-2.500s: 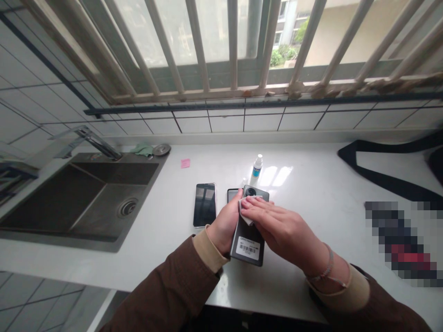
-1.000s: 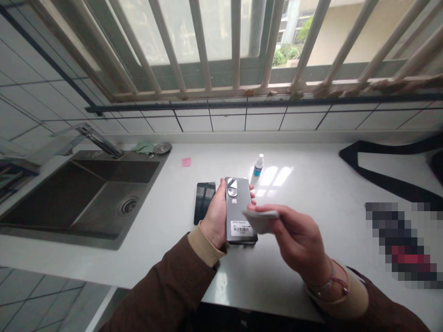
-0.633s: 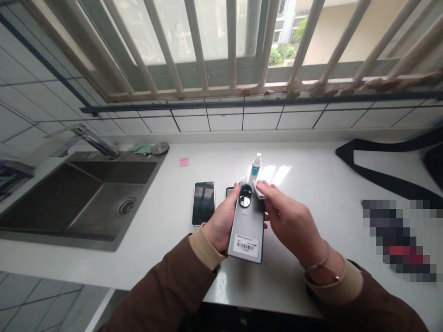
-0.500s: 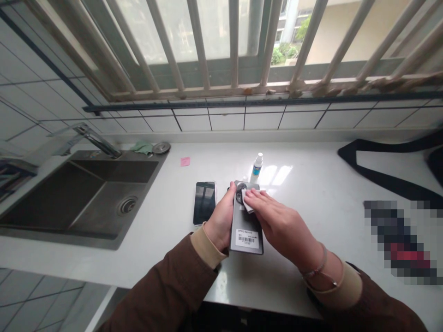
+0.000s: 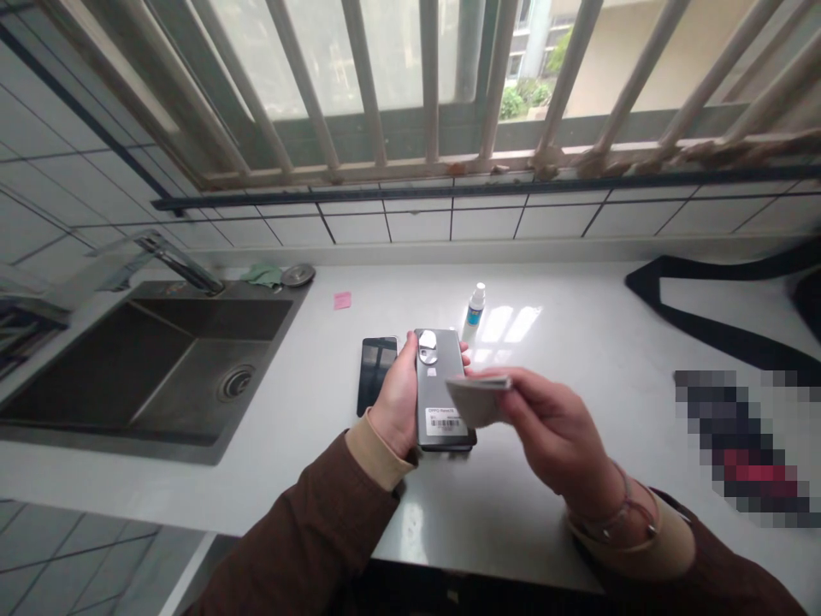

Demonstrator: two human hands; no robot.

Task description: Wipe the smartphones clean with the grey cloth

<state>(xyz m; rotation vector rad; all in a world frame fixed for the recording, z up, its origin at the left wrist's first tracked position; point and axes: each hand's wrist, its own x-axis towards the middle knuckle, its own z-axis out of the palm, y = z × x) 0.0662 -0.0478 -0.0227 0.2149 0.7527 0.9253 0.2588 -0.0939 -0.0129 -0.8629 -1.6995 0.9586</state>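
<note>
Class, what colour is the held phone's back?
The phone's back is dark grey, seen in the head view.

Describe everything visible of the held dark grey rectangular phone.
The dark grey phone lies back up in the left hand, thumb along its left edge, fingertips past the right, over the white counter. Its smooth, metallic-looking back bears a mirror-like oval camera module at the far end, a pale mark below it, and a white barcode label at the near end. In view, a folded pale grey cloth overlaps its right side; contact is unclear.
</note>
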